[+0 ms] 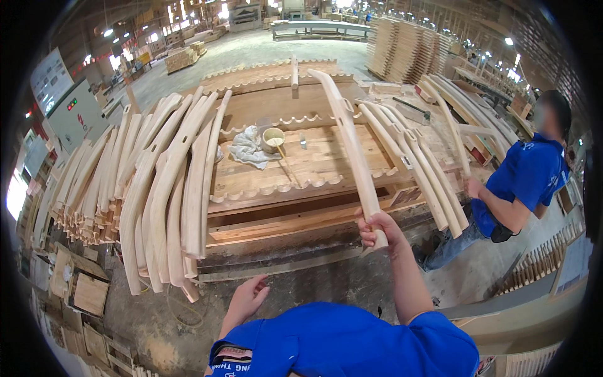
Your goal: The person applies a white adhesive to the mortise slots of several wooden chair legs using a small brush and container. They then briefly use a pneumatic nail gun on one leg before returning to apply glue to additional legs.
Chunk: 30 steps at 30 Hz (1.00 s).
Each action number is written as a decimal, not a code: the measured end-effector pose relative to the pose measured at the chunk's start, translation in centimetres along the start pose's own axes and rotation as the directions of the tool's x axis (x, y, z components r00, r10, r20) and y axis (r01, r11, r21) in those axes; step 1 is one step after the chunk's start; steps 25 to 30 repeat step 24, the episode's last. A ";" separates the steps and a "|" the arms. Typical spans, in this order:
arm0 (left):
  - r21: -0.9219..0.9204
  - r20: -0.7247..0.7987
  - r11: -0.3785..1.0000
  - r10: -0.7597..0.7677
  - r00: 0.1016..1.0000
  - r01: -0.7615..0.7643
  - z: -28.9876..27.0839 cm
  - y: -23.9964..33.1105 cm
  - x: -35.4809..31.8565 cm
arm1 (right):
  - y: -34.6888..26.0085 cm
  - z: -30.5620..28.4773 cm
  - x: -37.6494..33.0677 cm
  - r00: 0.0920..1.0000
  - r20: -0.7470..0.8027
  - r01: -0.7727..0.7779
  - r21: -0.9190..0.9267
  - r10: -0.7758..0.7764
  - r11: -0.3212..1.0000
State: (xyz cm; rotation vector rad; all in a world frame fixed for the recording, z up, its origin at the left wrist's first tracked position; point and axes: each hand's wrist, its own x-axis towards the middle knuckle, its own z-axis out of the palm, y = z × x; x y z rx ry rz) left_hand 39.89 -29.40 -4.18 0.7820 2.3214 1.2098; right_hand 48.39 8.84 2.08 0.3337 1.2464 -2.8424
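My right hand [380, 230] is wrapped round the near end of a long, pale, curved wooden leg [355, 147]. This leg has a slot cut in its upper part, and it slants away from me over the right side of the bench. Low in front of the bench, my left hand [248, 296] hangs with loosely bent fingers and nothing in it. Similar legs [154, 169] lie piled on the bench to my left. Several more legs [408, 157] rest just right of the held one, supported on scalloped wooden rails [301, 188].
On the bench sit a pot of pale paste [273, 134] with a stick, a white rag [248, 149] and a small scraper [303, 143]. A co-worker in blue [524, 173] stands at the right beside more legs [449, 119]. A wooden box [81, 279] stands at lower left.
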 end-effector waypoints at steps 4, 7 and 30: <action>0.027 0.075 0.999 0.040 0.996 -0.042 2.5 2.0 1.6 | -2.2 -3.2 -2.7 0.994 -0.113 -0.019 -0.125 0.005 0.992; 0.077 0.129 0.992 0.089 0.988 -0.099 4.5 4.4 3.3 | -2.6 -5.6 -2.9 0.986 -0.160 -0.076 -0.118 0.056 0.990; 0.301 0.192 0.949 -0.152 0.970 0.089 11.3 5.9 2.5 | -2.2 -13.0 0.1 0.946 -0.279 0.029 -0.430 -0.163 0.903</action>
